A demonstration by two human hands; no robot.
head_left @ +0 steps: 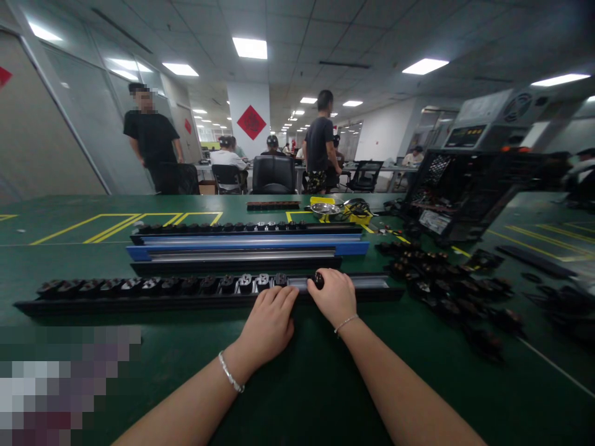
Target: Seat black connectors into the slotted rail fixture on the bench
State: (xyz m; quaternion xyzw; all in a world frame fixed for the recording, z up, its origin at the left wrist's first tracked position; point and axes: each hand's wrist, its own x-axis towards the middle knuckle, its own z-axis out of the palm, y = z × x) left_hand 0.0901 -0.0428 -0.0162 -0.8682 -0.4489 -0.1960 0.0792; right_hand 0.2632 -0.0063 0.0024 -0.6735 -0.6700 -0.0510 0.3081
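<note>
A long black rail [139, 305] with a silvery channel lies across the table in front of me. Several black plug-like pieces [189, 285] stand in a row along its left and middle part. My left hand [269, 319] rests over the rail's front edge, fingers bent and pressed together beside the last piece of the row. My right hand [335, 294] pinches a small round black plug [318, 280] between thumb and fingers, just above the bare channel to the right of the row. The undersides of both hands are hidden.
Behind lie a blue rail [246, 241] and another filled black rail [209, 230]. A heap of dark plugs [446, 285] spreads on the right, near an open computer case [465, 192]. A metal bowl [325, 209] sits farther back. People stand and sit beyond the green table [195, 371].
</note>
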